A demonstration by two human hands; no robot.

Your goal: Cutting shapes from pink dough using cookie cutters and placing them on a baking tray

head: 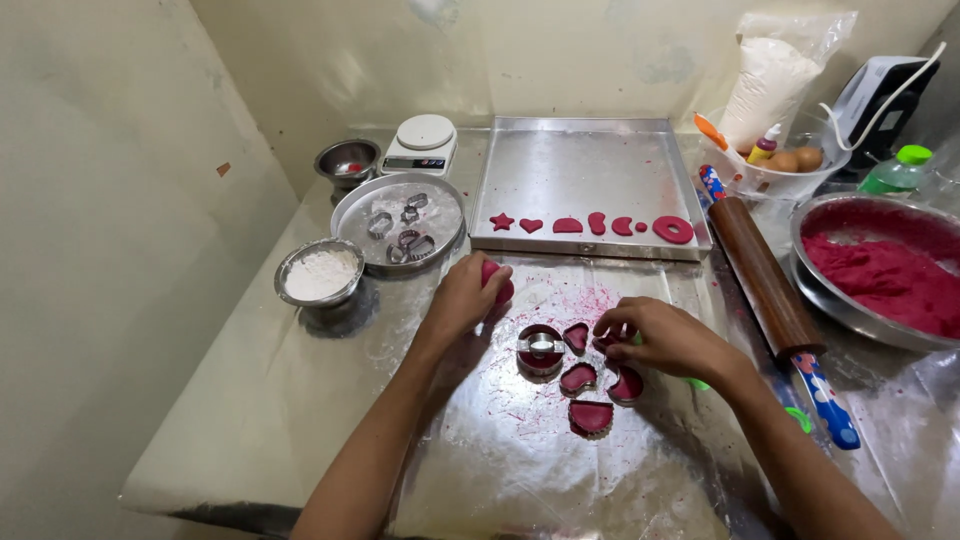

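Foil-like silver sheet point(300, 400) covers the whole worktop, stained with pink crumbs near the fingers, and it meets pale cream walls point(120, 200) at the corner. The left hand point(465, 295) has its fingers closed around a pink dough lump point(497, 282), of which only a small part shows past the fingertips. The right hand point(660, 338) rests with fingers bent and close together on dough inside a metal cutter point(612, 340); I cannot tell if it grips it. Between the two hands lie more filled cutters point(575, 378), just under the right fingertips. Beyond the fingers stands a square metal tray point(590, 160) with a row of cut dough shapes point(590, 226). Right of the right hand lies a wooden rolling pin point(765, 285), and further a bowl of pink dough point(880, 275).
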